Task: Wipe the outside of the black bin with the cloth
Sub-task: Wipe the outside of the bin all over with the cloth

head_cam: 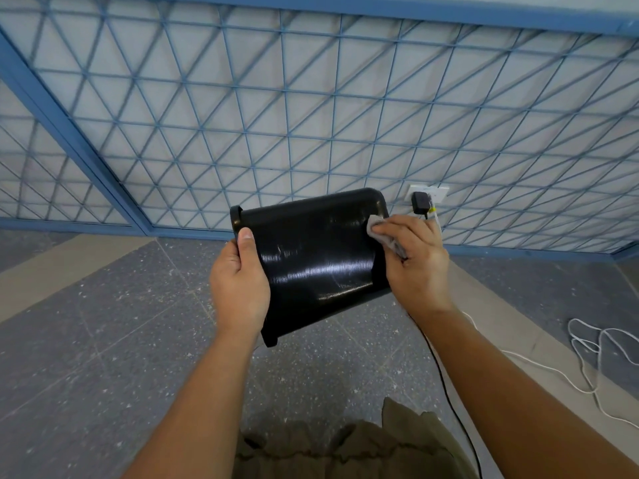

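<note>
Open floor (103,323) lies from 7 to 9 o'clock of the black bin (311,257), free for a pass. At 12 o'clock the blue grille wall (276,115) closes the way. At 1 o'clock a black adapter (420,203) juts from its socket, beyond the right hand (418,264). A white cable (587,344) loops on the floor at 4 o'clock.

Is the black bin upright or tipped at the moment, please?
Tipped on its side: left hand holds the black bin by its rim, off the floor; right hand presses the cloth near its base.
</note>
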`<state>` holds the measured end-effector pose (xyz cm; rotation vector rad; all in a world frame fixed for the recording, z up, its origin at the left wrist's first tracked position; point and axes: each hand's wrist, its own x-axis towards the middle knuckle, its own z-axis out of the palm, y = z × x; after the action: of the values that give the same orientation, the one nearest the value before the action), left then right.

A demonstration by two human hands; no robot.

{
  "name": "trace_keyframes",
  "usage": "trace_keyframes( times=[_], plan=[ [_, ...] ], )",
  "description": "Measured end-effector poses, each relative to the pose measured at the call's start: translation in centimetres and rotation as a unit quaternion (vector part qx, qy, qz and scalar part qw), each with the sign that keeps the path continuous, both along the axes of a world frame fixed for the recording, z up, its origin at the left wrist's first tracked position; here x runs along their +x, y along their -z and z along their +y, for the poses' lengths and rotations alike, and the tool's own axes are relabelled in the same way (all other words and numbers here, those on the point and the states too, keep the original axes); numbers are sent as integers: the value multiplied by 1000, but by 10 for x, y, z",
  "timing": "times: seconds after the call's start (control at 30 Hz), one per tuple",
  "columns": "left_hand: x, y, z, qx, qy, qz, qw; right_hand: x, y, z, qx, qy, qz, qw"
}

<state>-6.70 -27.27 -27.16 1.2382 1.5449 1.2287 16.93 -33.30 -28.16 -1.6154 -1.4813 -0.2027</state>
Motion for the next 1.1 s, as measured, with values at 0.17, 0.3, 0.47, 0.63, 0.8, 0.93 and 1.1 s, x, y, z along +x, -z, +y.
trace_keyframes(
  times=[0.17, 0.3, 0.47, 0.63, 0.8, 0.93, 1.1],
  plan=[
    [-2, 2, 6, -10, -40, -61, 997, -10, 8, -13, 2, -20, -5, 1000],
    [-1, 3, 7, -17, -62, -82, 995, -36, 12, -17, 5, -37, 25, 999],
    [4, 3, 8, -20, -87, -111, 990, -96, 14, -21, -29, -156, 34, 987],
    [5, 5, 8, -17, -87, -135, 987, -129, 19, -22, -40, -234, 16, 971],
    [4, 0, 7, -6, -71, -116, 991, -102, 14, -17, -14, -165, 18, 986],
    [1, -1, 6, -7, -68, -85, 994, -63, 0, 2, -10, -26, 74, 997],
    [0, 0, 5, -2, -62, -71, 996, -71, -8, 13, -22, 24, 104, 994]
  ],
)
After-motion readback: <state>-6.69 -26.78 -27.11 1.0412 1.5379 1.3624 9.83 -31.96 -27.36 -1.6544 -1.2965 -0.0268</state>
